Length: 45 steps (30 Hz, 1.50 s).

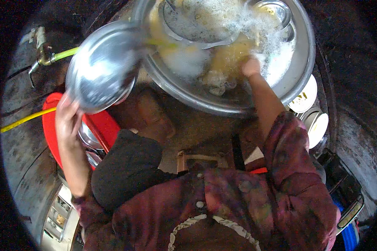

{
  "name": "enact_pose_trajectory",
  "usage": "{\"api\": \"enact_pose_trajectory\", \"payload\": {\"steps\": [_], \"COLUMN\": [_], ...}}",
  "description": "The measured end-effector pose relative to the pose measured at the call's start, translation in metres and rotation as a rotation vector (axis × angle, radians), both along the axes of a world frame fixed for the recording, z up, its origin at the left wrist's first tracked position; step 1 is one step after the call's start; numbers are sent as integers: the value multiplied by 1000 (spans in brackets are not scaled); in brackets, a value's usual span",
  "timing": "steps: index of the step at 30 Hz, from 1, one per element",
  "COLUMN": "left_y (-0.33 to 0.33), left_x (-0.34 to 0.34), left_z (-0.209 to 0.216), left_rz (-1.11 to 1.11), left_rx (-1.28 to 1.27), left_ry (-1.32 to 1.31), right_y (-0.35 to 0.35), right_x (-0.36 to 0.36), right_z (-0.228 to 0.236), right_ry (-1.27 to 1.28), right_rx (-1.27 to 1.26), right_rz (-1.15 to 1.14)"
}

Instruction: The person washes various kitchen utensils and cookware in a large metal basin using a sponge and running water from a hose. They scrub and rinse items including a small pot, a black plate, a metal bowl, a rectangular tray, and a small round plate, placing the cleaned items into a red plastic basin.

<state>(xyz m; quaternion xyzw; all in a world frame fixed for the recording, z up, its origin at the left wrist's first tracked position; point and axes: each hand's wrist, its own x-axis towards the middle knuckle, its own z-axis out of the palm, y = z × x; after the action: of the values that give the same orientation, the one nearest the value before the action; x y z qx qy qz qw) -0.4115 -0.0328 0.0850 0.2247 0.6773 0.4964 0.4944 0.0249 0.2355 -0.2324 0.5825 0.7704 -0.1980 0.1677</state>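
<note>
My left hand grips the rim of a shiny metal basin, which is tilted, smeared by motion and held over the left side. In front of me stands a wide metal washtub of foamy, yellowish water. My right hand reaches down into that water, and its fingers are hidden. Close to it a pale crumpled cloth or bag lies partly under water. A large metal pan and a smaller metal bowl sit in the suds at the far side.
At the left a red plastic tub holds metal dishes. A tap with a yellow-green hose is on the left wall. Pale round dishes stand right of the washtub.
</note>
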Motion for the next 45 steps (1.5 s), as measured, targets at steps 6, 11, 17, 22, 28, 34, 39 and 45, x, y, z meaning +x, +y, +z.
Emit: {"api": "enact_pose_trajectory", "payload": {"steps": [6, 11, 17, 22, 28, 34, 39, 45], "left_y": [-226, -378, -464, -506, -469, -390, -177, -5], "left_x": [-52, -76, -64, -72, -63, -67, -74, 17], "left_z": [61, 36, -29, -96, -138, -116, -99, -3], "left_rz": [358, 849, 1228, 850, 561, 440, 360, -197], "left_rx": [-56, -167, -664, -1202, -1188, -876, -387, -246], "left_ry": [78, 156, 355, 511, 390, 413, 447, 662], "right_y": [-11, 19, -3, -17, -11, -2, 27, -15], "right_x": [-35, 35, 6, 14, 1, 21, 102, 33], "right_z": [22, -62, -33, -42, -28, -82, -168, -13], "right_ry": [-198, -272, 348, 847, 352, -47, 338, 648], "right_rx": [148, 181, -294, -479, -255, -160, -198, -638], "right_rz": [47, -75, 90, -691, -570, -94, -458, -1160]}}
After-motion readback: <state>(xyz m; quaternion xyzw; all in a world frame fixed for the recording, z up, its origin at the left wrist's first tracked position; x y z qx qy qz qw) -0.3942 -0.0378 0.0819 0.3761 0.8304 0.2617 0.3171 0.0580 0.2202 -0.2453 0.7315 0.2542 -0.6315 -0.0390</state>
